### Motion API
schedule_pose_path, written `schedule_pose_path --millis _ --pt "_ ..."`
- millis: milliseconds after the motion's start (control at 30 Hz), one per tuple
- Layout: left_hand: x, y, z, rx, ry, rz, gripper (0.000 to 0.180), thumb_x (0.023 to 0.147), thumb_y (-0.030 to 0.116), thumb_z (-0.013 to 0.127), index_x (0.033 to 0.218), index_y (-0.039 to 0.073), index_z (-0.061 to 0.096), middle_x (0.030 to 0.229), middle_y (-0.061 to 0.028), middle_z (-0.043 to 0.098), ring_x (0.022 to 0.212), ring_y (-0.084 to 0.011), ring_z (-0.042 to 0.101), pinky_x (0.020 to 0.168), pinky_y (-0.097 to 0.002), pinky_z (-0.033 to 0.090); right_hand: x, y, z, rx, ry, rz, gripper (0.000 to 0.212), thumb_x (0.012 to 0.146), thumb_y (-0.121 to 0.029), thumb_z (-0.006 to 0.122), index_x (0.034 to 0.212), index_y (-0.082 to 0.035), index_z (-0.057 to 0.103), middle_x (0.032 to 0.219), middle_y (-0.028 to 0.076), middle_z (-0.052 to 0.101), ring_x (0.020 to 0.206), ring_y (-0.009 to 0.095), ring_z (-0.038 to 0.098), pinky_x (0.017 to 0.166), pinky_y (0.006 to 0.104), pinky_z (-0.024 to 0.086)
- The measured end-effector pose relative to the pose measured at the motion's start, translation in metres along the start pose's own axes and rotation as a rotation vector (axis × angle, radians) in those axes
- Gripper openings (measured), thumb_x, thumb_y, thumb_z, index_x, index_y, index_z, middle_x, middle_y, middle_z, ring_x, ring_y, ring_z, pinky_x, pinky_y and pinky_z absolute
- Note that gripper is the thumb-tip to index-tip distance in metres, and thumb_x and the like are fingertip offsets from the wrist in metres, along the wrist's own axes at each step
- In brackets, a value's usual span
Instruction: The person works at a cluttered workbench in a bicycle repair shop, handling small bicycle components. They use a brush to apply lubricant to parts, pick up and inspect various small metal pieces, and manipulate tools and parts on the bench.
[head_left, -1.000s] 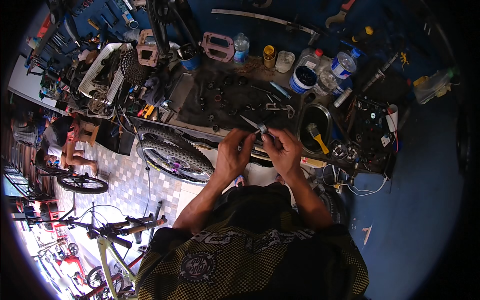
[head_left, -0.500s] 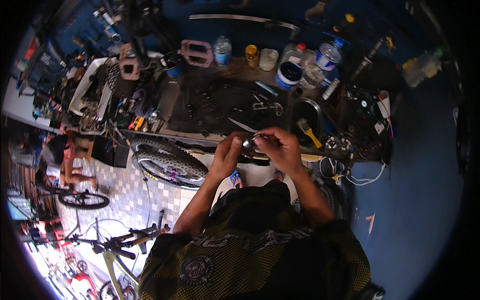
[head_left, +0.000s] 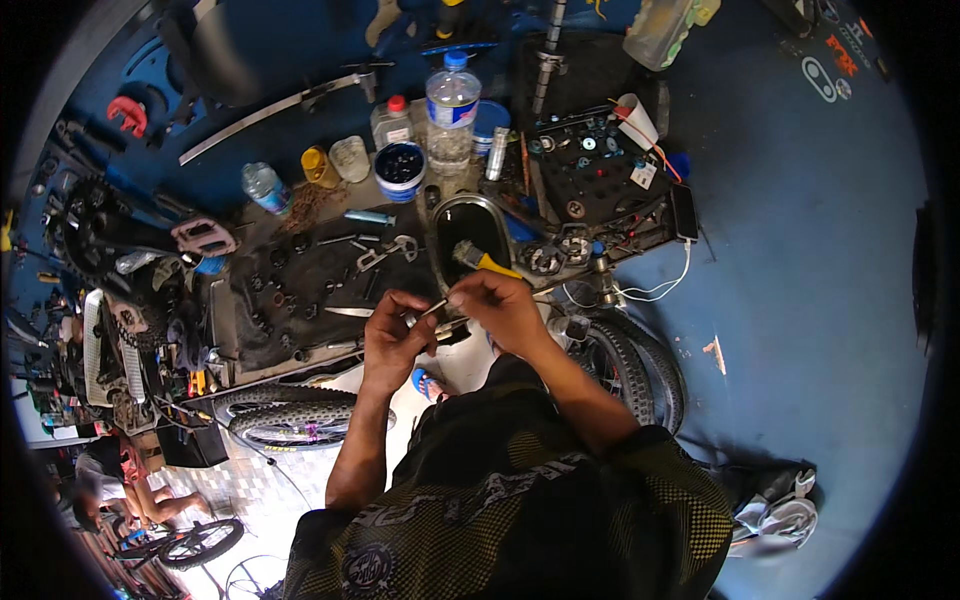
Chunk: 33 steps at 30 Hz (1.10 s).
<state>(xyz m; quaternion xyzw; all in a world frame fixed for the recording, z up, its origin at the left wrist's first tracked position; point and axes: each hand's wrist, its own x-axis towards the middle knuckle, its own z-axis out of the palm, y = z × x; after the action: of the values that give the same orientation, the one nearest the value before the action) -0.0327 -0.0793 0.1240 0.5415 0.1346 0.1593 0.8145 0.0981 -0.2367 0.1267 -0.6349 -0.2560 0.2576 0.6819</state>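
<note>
Close to the front edge of the workbench, my left hand point(head_left: 398, 335) has its fingers closed on a small metal part, mostly hidden by them. My right hand point(head_left: 500, 308) pinches the end of a thin metal rod point(head_left: 433, 308) that slants down to the left hand's fingertips. Whether rod and part are one piece I cannot tell. Just beyond, a yellow-handled brush point(head_left: 492, 264) rests in an oval metal basin point(head_left: 440, 235) of dark liquid. A pointed, blade-like metal strip point(head_left: 350, 312) lies on the dark mat point(head_left: 310, 265), left of my hands.
A blue-and-white tub point(head_left: 400, 172), a large clear bottle point(head_left: 452, 115) and a yellow container point(head_left: 319, 167) stand behind. Bicycle pedals point(head_left: 560, 250) and a phone point(head_left: 684, 212) on a cable lie right. Tyres point(head_left: 615, 370) lean below the bench. A person point(head_left: 135, 475) sits far left.
My view has swung to the right. A round shiny metal part showed between my fingers before; now a thin rod spans the gap between my hands, which are slightly farther apart.
</note>
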Motion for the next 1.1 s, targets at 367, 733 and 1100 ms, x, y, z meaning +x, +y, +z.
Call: schedule_pose_path --millis 367,733,1100 --pt "0.042 -0.047 0.078 0.183 0.083 -0.131 0.027 0.103 -0.004 0.066 0.13 -0.001 0.06 0.095 -0.005 0.065 0.07 -0.0083 0.059 0.06 -0.0243 0.049 0.062 -0.007 -0.24 0.411 0.316 0.052 0.044 0.104 0.003 0.062 0.148 -0.004 0.058 0.11 0.006 0.071 0.087 0.018 0.074 0.068 0.0268 0.06" --pt "0.067 -0.076 0.135 0.336 0.183 -0.156 0.022 0.104 0.0 0.064 0.125 -0.001 0.069 0.087 -0.0024 0.066 0.069 -0.0071 0.056 0.063 -0.0252 0.048 0.127 0.005 -0.38 0.565 0.365 0.081 0.035 0.116 -0.023 0.054 0.148 -0.009 0.057 0.108 0.006 0.067 0.074 0.012 0.058 0.065 0.0288 0.045" --pt "0.063 -0.088 0.139 0.407 0.285 -0.101 0.018 0.104 0.005 0.069 0.122 0.001 0.07 0.091 0.0 0.067 0.071 -0.0039 0.055 0.061 -0.022 0.045 0.178 0.021 -0.385 -0.13 0.144 0.426 0.031 0.106 -0.03 0.071 0.129 -0.011 0.069 0.098 -0.002 0.061 0.077 0.008 0.056 0.062 0.0251 0.049"
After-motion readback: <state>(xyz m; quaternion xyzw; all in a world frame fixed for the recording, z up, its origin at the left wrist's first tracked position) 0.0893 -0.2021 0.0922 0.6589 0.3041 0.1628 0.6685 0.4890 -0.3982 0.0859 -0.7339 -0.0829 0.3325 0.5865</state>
